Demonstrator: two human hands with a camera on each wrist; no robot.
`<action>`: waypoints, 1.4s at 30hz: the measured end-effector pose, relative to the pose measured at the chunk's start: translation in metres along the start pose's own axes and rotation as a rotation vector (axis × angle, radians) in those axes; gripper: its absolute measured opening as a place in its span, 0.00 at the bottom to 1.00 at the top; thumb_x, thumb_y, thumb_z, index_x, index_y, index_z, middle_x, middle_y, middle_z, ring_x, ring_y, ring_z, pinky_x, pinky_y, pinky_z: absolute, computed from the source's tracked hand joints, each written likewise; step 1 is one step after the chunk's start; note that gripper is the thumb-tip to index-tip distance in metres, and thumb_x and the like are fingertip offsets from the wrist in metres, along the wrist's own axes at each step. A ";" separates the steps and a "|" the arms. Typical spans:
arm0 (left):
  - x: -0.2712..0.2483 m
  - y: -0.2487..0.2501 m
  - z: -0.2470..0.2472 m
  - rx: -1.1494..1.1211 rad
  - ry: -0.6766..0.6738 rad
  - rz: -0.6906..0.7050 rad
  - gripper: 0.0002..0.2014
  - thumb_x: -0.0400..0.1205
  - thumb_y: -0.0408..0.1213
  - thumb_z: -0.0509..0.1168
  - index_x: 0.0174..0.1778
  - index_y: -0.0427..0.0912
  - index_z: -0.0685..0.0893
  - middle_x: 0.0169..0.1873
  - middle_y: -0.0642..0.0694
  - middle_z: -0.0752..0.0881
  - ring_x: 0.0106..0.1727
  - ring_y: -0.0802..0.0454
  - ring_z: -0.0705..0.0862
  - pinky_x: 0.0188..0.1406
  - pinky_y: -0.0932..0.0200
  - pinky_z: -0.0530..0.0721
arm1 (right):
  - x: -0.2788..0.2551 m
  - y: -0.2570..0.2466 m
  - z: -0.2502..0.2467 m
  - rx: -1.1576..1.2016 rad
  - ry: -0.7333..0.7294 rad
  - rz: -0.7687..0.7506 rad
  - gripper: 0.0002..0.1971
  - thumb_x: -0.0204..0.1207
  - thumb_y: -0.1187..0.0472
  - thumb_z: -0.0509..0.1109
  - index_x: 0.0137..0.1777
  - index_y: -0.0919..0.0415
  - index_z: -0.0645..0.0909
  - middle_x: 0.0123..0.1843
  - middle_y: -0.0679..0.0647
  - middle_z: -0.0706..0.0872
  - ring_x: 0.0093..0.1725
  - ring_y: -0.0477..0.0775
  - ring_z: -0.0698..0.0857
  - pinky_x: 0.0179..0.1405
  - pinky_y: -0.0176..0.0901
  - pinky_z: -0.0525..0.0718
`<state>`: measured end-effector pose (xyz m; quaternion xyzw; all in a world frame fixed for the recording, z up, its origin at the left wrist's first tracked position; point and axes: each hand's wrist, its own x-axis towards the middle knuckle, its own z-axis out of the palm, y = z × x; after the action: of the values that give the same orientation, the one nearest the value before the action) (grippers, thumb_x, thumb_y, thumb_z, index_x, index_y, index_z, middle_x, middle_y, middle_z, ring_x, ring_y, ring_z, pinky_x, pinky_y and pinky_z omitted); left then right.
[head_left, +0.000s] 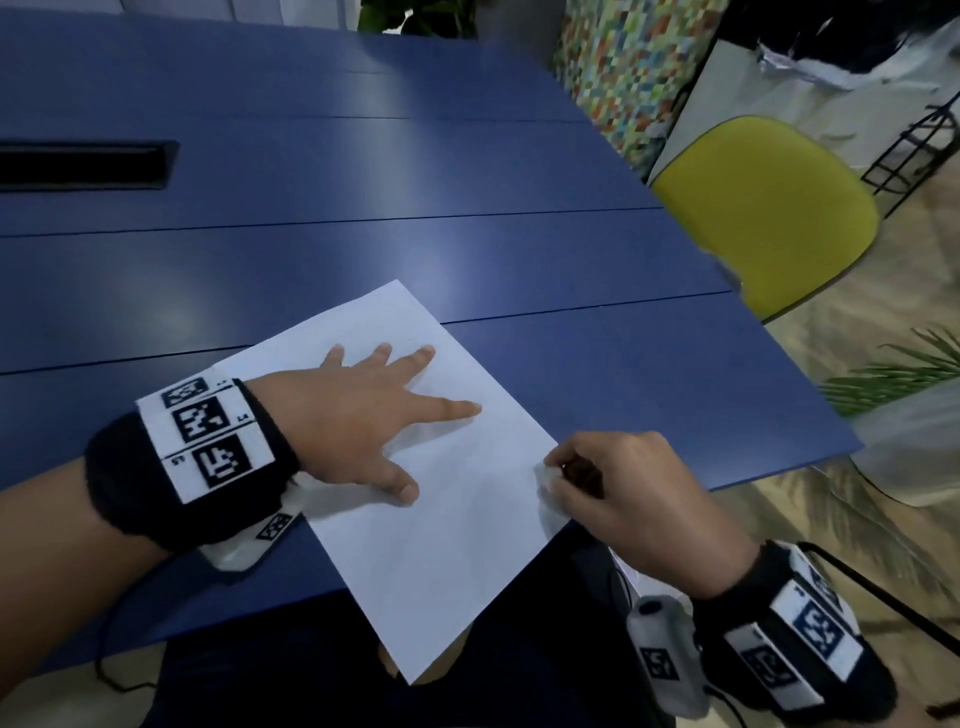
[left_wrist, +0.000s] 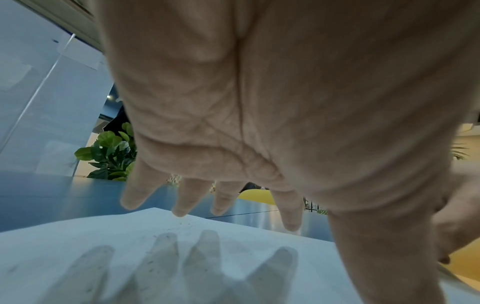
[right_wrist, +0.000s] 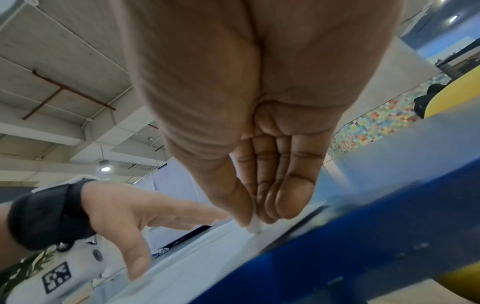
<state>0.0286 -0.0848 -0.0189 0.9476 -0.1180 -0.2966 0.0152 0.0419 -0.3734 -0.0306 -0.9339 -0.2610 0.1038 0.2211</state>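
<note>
Unidentifiable white bit in the right hand

One paper sheet, one eraser, one table, one chair.

Probably an office: long blue table, yellow chair, potted plant.

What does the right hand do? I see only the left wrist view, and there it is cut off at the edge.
Observer: The right hand pinches something small and white at the right edge of the paper; eraser or paper corner, I cannot tell.
Operator: Does the whole sheet lie on the table?
Observer: No. In the head view its near corner hangs past the edge of the blue table.
Operator: Where is the left thumb tip?
Observer: The left hand rests its thumb tip on the sheet, as the head view shows.
</note>
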 end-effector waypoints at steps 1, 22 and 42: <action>0.004 0.001 0.000 -0.009 -0.009 -0.011 0.46 0.82 0.67 0.68 0.79 0.91 0.37 0.91 0.50 0.30 0.92 0.34 0.37 0.87 0.23 0.45 | 0.003 0.000 -0.001 0.005 0.004 -0.003 0.07 0.83 0.49 0.71 0.50 0.48 0.90 0.37 0.38 0.90 0.44 0.39 0.88 0.40 0.28 0.81; 0.023 0.011 0.001 0.023 -0.045 -0.062 0.44 0.85 0.61 0.68 0.77 0.93 0.37 0.92 0.45 0.35 0.92 0.27 0.44 0.83 0.28 0.66 | 0.011 -0.041 0.027 -0.143 -0.075 -0.086 0.07 0.81 0.56 0.61 0.43 0.55 0.77 0.40 0.50 0.84 0.42 0.59 0.83 0.44 0.57 0.84; 0.020 0.013 0.000 -0.015 -0.047 -0.058 0.45 0.85 0.58 0.70 0.78 0.93 0.40 0.92 0.46 0.34 0.92 0.29 0.42 0.83 0.30 0.65 | 0.027 -0.011 0.007 -0.160 0.040 0.001 0.09 0.81 0.56 0.63 0.44 0.54 0.83 0.39 0.49 0.88 0.41 0.56 0.86 0.44 0.56 0.86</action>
<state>0.0416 -0.1025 -0.0282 0.9431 -0.0884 -0.3202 0.0111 0.0577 -0.3483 -0.0339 -0.9506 -0.2637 0.0638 0.1511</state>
